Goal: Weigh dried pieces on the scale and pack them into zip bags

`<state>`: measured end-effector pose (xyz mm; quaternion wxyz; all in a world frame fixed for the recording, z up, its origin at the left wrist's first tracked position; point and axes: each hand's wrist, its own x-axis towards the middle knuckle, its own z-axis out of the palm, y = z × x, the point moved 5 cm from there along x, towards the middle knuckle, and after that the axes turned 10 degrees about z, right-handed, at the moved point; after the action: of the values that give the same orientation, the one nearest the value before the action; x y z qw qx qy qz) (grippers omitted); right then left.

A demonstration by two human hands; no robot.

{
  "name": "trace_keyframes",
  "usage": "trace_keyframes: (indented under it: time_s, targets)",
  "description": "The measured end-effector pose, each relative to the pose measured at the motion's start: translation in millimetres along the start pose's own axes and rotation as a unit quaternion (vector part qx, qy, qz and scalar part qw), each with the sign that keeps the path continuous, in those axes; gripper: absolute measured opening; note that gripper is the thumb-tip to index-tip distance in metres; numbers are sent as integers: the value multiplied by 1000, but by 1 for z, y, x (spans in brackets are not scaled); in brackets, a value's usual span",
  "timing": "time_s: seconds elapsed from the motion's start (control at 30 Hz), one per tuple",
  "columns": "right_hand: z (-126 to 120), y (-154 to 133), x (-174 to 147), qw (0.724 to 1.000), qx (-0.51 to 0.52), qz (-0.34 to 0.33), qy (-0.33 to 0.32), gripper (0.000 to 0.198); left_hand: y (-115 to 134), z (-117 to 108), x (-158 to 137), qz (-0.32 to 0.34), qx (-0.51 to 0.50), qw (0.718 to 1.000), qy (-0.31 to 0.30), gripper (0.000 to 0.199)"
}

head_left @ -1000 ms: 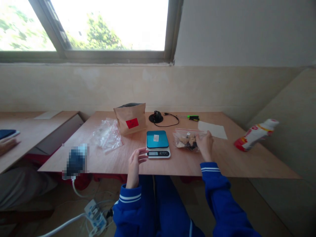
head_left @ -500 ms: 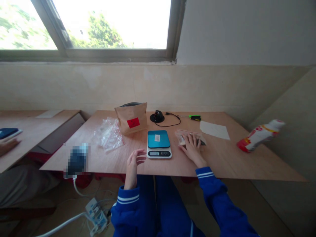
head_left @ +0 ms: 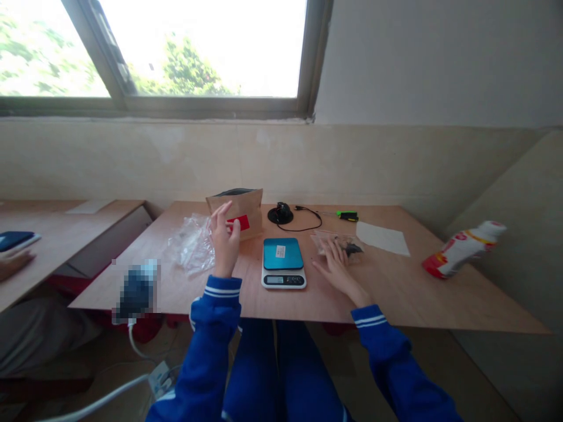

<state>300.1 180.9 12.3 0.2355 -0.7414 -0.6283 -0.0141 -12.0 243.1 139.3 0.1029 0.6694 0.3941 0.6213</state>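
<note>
My left hand point(head_left: 226, 243) is raised in front of a brown kraft paper pouch point(head_left: 251, 205) with a red label. Its fingers are apart and hold nothing. The pouch stands upright with its top open. My right hand point(head_left: 338, 269) rests its spread fingers on a clear zip bag point(head_left: 320, 239) with something dark in it, which lies flat; the fingers cover part of it. Between my hands sits a kitchen scale point(head_left: 283, 255) with a blue top and nothing on it. Clear plastic bags point(head_left: 187, 249) lie left of the pouch.
A black round-based stand point(head_left: 280, 214) with a cable is at the back, beside screwdrivers point(head_left: 347, 215) and white paper point(head_left: 383, 237). A white-and-red bottle point(head_left: 461, 249) stands at the right. A pixelated object point(head_left: 136, 291) is near the front left edge. Another person's hand point(head_left: 15, 265) shows far left.
My left hand has moved up and forward, from beside the scale to in front of the pouch. My right hand has stayed on the zip bag, shifting slightly. The view has tilted a little.
</note>
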Motion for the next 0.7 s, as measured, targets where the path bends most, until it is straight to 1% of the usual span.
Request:
trace_keyframes:
  time_s: [0.07, 0.1, 0.17, 0.23, 0.3, 0.37, 0.43, 0.5, 0.53, 0.6, 0.7]
  targets:
    - [-6, -15, -10, 998, 48, -38, -6, 62, -5, 8, 30, 64, 49, 996, -30, 51]
    - [-11, -24, -14, 996, 71, -60, -7, 61, -9, 12, 42, 80, 76, 993, -46, 55]
    - [-25, -41, -18, 988, 120, -96, -3, 56, -18, 19, 55, 83, 121, 985, -86, 58]
    - [-43, -57, -19, 978, 176, -116, 3, 50, -23, 22, 55, 81, 151, 978, -116, 53]
    - [-61, -74, -15, 963, 245, -116, 3, 43, -21, 19, 44, 86, 170, 974, -119, 38]
    - [-77, -91, -9, 939, 325, -109, -11, 36, -15, 14, 27, 97, 183, 973, -104, 24]
    - [-89, -112, 0, 910, 399, -107, -39, 32, -9, 11, 7, 111, 185, 971, -103, 21]
    - [-97, -136, 10, 887, 440, -123, -70, 29, -6, 10, -13, 120, 174, 971, -107, 23]
    - [-99, -148, 15, 881, 444, -140, -83, 27, -5, 9, -22, 122, 170, 972, -108, 24]
    - [-97, -173, 25, 880, 426, -183, -106, 25, -4, 8, -39, 121, 158, 973, -114, 24]
    - [-82, -201, 36, 895, 347, -248, -131, 26, -7, 6, -59, 103, 127, 980, -115, 25]
